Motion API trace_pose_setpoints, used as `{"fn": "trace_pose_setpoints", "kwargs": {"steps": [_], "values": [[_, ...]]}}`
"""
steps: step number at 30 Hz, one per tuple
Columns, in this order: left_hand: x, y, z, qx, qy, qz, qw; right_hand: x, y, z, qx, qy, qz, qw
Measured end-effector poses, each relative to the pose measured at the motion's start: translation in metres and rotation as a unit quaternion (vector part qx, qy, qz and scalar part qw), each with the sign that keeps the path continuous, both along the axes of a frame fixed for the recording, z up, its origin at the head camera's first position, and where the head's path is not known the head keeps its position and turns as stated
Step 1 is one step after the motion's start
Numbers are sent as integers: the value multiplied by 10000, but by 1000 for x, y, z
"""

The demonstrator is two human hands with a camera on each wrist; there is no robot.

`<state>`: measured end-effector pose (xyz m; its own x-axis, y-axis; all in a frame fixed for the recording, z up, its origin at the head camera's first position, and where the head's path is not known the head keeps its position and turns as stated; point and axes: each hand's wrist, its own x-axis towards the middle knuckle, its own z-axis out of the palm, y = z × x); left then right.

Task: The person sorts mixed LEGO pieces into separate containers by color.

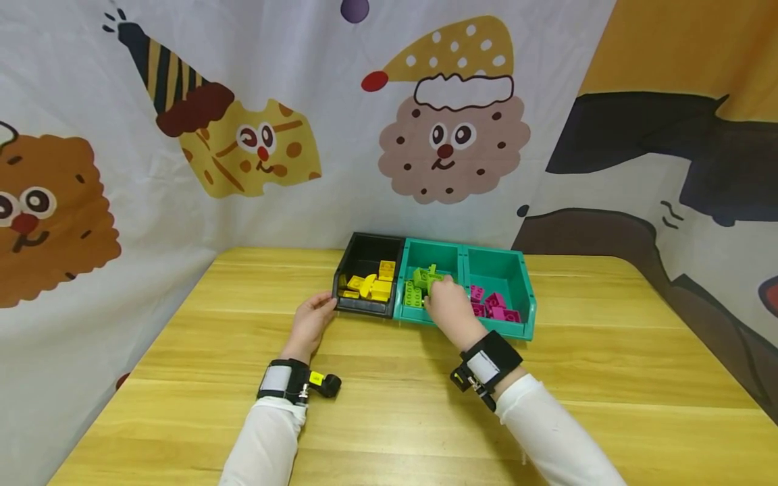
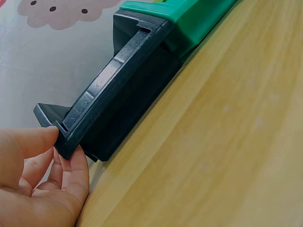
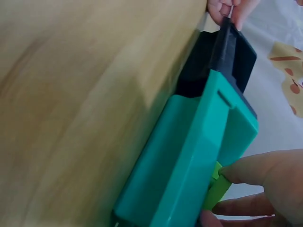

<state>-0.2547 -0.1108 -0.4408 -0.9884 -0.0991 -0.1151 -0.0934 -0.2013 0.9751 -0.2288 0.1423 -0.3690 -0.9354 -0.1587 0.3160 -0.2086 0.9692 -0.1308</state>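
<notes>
My left hand (image 1: 310, 324) pinches the front left corner of a black bin (image 2: 109, 80), thumb above the lip and fingers below. Yellow toy blocks (image 1: 381, 290) lie inside that bin. Reaching over the front lip of the middle teal bin (image 3: 163, 165), my right hand (image 1: 451, 312) holds a lime green toy block (image 3: 218, 190) between thumb and fingers. Other green blocks (image 1: 413, 295) lie in the same bin, to the left of that hand. Pink toy blocks (image 1: 496, 305) are in the right teal bin (image 1: 527, 297), partly hidden behind the right hand.
The three bins stand side by side near the back of a wooden table (image 1: 377, 405). Behind it hangs a white cloth (image 1: 340, 209) printed with cartoon food. Each wrist wears a black strap with a small camera (image 1: 329, 385).
</notes>
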Motion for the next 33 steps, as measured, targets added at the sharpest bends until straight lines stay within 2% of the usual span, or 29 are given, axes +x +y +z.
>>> {"fn": "trace_pose_setpoints", "kwargs": {"steps": [7,11,21,26,33], "values": [[0,-1,1,-17,-2,-8,10000,-2,-1,-4,-40,-301,40,9995],[0,0,1,-14,-35,23,10000,5,1,-4,-74,-200,107,9997],[0,-1,-2,-96,-84,6,9999,39,26,1,-672,322,371,9965],[-1,-2,-3,-118,-73,20,9999,56,47,5,-1005,124,290,9944],[0,-1,-2,-91,-36,11,10000,74,71,1,-1110,-151,269,9933]]}}
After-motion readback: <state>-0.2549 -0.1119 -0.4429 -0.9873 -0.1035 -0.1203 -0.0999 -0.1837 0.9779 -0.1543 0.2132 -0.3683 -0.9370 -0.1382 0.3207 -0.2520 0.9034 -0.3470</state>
